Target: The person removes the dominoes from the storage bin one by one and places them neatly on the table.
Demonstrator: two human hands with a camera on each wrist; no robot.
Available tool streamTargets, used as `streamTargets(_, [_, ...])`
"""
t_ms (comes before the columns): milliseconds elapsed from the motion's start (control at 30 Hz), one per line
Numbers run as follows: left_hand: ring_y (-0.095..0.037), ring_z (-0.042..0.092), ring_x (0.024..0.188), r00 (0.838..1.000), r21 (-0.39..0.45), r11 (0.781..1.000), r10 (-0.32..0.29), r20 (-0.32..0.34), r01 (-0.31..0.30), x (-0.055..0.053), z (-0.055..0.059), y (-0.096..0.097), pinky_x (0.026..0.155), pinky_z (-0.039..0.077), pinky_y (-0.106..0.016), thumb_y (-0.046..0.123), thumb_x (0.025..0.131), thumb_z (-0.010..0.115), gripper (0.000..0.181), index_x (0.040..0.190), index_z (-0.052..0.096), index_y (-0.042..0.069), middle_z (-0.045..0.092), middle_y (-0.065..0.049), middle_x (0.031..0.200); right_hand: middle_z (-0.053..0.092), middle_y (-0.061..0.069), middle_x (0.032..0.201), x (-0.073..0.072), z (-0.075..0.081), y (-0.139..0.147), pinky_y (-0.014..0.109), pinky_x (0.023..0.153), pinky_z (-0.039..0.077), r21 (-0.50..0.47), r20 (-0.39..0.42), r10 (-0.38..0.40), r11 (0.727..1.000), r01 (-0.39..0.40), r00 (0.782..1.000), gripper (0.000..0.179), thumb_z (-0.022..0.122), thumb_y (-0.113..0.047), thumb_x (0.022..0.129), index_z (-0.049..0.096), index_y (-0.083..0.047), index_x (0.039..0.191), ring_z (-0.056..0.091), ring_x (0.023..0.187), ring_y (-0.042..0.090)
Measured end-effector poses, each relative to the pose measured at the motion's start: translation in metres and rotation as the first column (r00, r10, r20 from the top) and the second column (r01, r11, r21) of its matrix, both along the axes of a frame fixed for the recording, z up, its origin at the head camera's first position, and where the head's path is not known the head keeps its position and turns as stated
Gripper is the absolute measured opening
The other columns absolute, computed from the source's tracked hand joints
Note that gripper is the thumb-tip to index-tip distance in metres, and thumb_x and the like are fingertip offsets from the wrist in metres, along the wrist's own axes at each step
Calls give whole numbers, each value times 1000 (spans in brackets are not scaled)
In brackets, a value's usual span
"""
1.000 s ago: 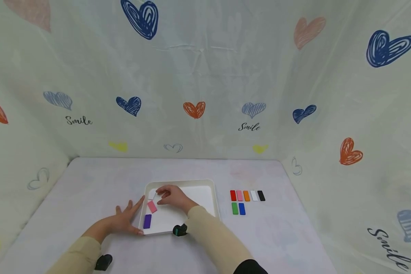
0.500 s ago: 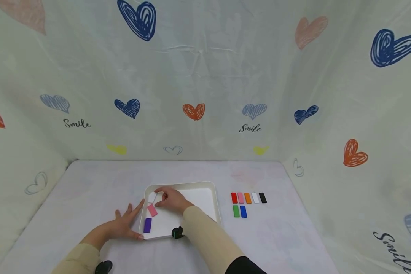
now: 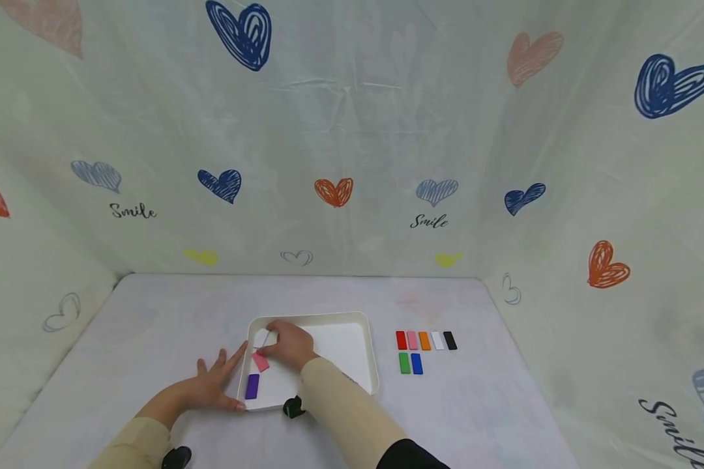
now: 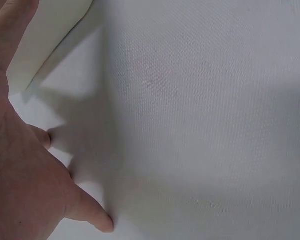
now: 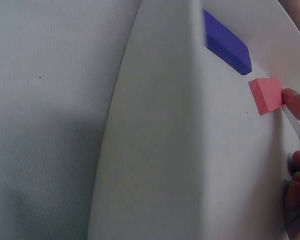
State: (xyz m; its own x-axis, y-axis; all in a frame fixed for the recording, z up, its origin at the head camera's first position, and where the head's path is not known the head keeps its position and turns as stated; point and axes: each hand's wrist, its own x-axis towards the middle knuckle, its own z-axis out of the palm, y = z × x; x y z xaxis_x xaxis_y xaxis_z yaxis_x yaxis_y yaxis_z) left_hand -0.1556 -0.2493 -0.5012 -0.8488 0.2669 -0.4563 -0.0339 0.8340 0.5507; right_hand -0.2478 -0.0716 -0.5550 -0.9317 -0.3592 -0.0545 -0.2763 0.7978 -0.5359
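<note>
A white tray (image 3: pixel 334 319) holds a purple block (image 3: pixel 252 386), a pink block (image 3: pixel 260 361) and a white block (image 3: pixel 261 338) along its left side. My right hand (image 3: pixel 292 345) reaches into the tray, index finger at the white block's far end and thumb at its near end. In the right wrist view, the thumb tip meets the end of the pink block (image 5: pixel 267 94), close beside the white block (image 5: pixel 294 122); the other fingers curl below. With fingers spread, my left hand (image 3: pixel 208 385) rests on the table, index finger and thumb against the tray's left side.
Right of the tray, small blocks lie in two rows: red (image 3: pixel 401 340), pink (image 3: pixel 412 340), orange (image 3: pixel 425 341), white (image 3: pixel 437 341) and black (image 3: pixel 450 341) behind, green (image 3: pixel 404 363) and blue (image 3: pixel 416 363) in front. A heart-printed curtain (image 3: pixel 375 143) hangs behind the table.
My right thumb has moved left to the pink block, and the right hand has closed in around the white block's ends. The left hand stays at the tray's side.
</note>
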Motion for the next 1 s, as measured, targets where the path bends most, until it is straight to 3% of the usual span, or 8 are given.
streamTargets(200, [-78, -14, 118, 1000, 0, 1000, -3, -7, 3, -1, 0, 1, 85, 6, -87, 47, 71, 84, 120, 153, 6, 6, -5, -50, 144, 67, -12, 101, 1, 4, 2, 25, 78, 49, -12, 9, -29, 1000, 29, 1000, 50, 80, -45, 76, 67, -22, 118, 58, 85, 4])
streamTargets(400, [-77, -14, 119, 1000, 1, 1000, 17, 10, -17, -1, -3, 0, 85, 6, -87, 48, 69, 85, 123, 154, 5, 7, -5, -48, 145, 57, -13, 82, -1, 5, 4, 22, 68, 45, -39, 71, -16, 999, 19, 997, 47, 83, -40, 75, 67, -24, 116, 50, 74, 4])
streamTargets(667, [-79, -13, 117, 1000, -12, 1000, -4, -17, 4, 0, -2, -1, 84, 7, -87, 50, 71, 83, 122, 153, 5, 7, -5, -49, 144, 52, -11, 75, -7, -1, 4, 22, 60, 40, -70, 96, -2, 998, 8, 995, 47, 86, -37, 72, 64, -26, 111, 48, 68, 6])
streamTargets(1000, [-79, -13, 117, 1000, -12, 1000, -15, -21, 15, 0, -2, -1, 86, 5, -87, 51, 71, 83, 123, 153, 4, 6, -5, -50, 143, 53, -9, 67, -5, 7, 15, 21, 53, 38, -191, 156, 74, 981, -43, 985, 36, 86, -28, 74, 61, -23, 100, 47, 58, 5])
